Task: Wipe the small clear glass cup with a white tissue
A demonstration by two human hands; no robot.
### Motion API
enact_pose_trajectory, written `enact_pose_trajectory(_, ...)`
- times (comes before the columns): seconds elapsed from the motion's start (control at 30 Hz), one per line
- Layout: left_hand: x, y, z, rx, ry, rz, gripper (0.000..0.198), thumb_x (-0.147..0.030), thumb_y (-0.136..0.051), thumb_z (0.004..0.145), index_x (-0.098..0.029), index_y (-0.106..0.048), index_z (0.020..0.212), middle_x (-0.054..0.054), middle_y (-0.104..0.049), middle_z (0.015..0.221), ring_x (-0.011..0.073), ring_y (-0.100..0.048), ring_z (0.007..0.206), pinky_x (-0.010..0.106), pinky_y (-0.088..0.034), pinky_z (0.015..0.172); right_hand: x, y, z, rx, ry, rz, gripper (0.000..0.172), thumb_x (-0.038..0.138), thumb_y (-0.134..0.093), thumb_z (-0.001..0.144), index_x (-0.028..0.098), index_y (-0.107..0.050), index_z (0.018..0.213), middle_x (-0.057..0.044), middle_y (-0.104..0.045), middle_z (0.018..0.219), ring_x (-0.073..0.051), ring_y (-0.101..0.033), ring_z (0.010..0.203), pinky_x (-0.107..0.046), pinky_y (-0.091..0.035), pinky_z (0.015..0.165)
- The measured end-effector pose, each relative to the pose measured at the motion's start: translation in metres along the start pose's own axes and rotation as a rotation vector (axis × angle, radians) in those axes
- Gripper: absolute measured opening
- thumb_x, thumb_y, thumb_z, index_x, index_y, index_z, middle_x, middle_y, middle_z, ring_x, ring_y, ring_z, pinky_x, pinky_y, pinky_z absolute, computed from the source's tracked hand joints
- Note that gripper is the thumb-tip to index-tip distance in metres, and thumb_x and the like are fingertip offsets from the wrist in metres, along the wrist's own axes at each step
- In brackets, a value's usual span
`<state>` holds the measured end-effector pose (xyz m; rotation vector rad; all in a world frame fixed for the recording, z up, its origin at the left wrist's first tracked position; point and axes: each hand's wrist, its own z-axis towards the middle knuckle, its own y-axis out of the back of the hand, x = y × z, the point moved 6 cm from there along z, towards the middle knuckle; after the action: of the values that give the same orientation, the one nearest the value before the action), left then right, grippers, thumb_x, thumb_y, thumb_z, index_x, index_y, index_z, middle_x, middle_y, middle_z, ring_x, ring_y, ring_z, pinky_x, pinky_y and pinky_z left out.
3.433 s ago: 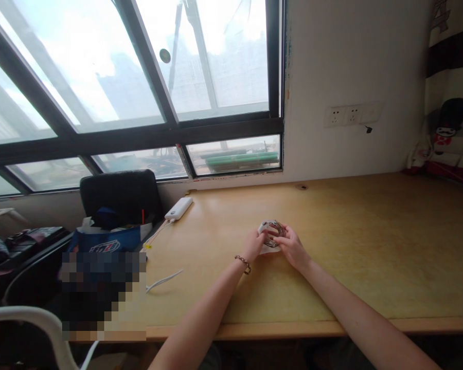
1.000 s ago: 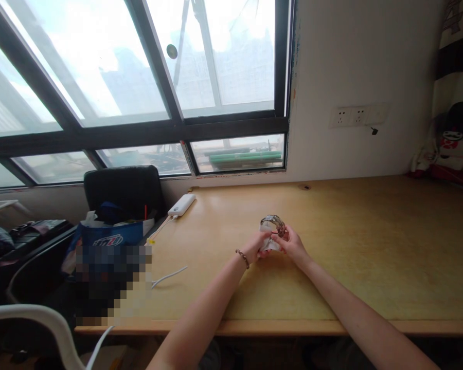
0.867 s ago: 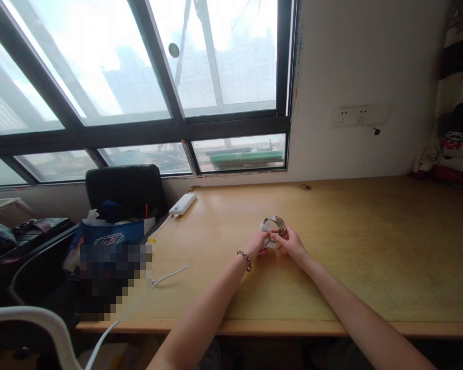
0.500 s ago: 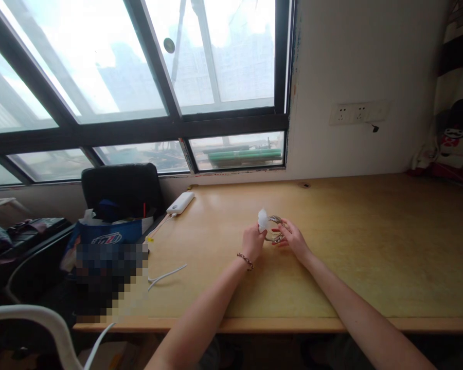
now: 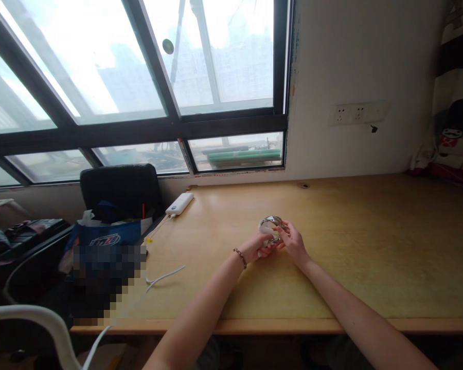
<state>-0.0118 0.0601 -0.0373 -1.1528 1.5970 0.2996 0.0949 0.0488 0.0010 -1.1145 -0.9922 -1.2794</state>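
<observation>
"Anything worn near the left hand (image 5: 256,246)?"
"A dark-and-light bracelet (image 5: 241,256), beaded or braided, I can't tell which."
"And elbow-ward of the bracelet?"
"Bare forearm (image 5: 204,294); well below the bracelet, dim greyish cloth (image 5: 210,355)."

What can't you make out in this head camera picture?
In the head view:
Shiny ring: partly behind the left hand and right hand.
White wad: too small to tell paper from cloth; left hand covers part.
Blue bag: lower part, under a pixelated patch.
Curtain: cut off by the right edge.
</observation>
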Motion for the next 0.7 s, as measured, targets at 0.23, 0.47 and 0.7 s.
enact_pose_trajectory(0.23,-0.025,0.005,-0.008,-0.312,-0.307,0.292,0.053,-0.062,-0.043,0.073,-0.014,-0.053,0.09,-0.003,-0.044,0.054,0.0046,-0.031,0.037,0.018,-0.019,0.036,-0.012,0.008,0.006,-0.088,-0.16,0.166,0.039,0.049,-0.052,0.075,0.017,-0.047,0.096,-0.01,-0.063,0.092,-0.013,-0.06,0.043,-0.02,-0.042,0.032)
enact_pose_trajectory(0.47,-0.043,0.028,-0.017,-0.72,-0.493,0.791,0.043,-0.052,-0.038,0.078,-0.014,-0.054,0.067,0.0,-0.047,0.056,0.0099,-0.041,0.051,0.02,-0.028,0.046,-0.013,0.004,0.003,-0.056,-0.168,0.183,0.038,0.049,-0.053,0.074,0.017,-0.048,0.095,-0.009,-0.064,0.091,-0.013,-0.06,0.043,-0.02,-0.043,0.033)
enact_pose_trajectory(0.7,-0.031,0.023,-0.009,-0.561,-0.42,0.544,0.024,-0.034,-0.043,0.076,-0.013,-0.053,0.068,0.0,-0.047,0.054,0.0089,-0.041,0.046,0.02,-0.03,0.043,0.001,-0.004,-0.004,-0.003,-0.032,0.033,0.047,0.048,-0.059,0.068,0.016,-0.047,0.101,-0.008,-0.064,0.087,-0.013,-0.057,0.04,-0.023,-0.046,0.035)
